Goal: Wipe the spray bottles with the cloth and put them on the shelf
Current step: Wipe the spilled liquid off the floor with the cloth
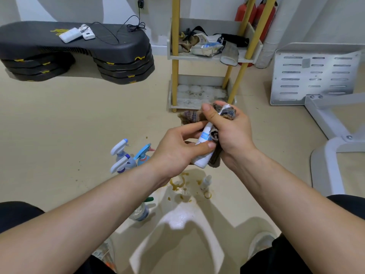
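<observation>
Head view: both hands on one bottle

Both forearms reach in from the bottom corners and meet at frame centre. The left hand (177, 149) pinches the lower body of a white bottle (204, 147), thumb across its front. The right hand (227, 127) is closed around the cloth (227, 112), which wraps the bottle's upper end. The bottle tilts, base toward the lower left. Below left, three spray bottles (126, 157) stand together on the floor. The shelf (199, 93) sits at upper centre, its bottom tier bare.
</observation>
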The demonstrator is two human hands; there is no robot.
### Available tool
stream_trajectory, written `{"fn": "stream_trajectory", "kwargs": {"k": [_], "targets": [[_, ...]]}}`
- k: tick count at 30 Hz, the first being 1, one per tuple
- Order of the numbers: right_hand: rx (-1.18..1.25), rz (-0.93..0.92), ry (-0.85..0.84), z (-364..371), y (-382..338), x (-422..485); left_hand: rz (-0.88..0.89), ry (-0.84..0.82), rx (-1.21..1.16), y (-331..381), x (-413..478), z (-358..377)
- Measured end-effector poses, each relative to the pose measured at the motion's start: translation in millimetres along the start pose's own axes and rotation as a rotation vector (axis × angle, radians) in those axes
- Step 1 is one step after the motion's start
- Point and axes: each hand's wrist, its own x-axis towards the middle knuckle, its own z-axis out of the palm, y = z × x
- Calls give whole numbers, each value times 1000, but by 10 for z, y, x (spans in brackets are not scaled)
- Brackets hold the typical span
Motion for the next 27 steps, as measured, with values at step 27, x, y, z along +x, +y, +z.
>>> {"fn": "stream_trajectory", "kwargs": {"k": [27], "targets": [[-263,-38,165,-14,271,84,72,263,143,-64,-41,84]]}}
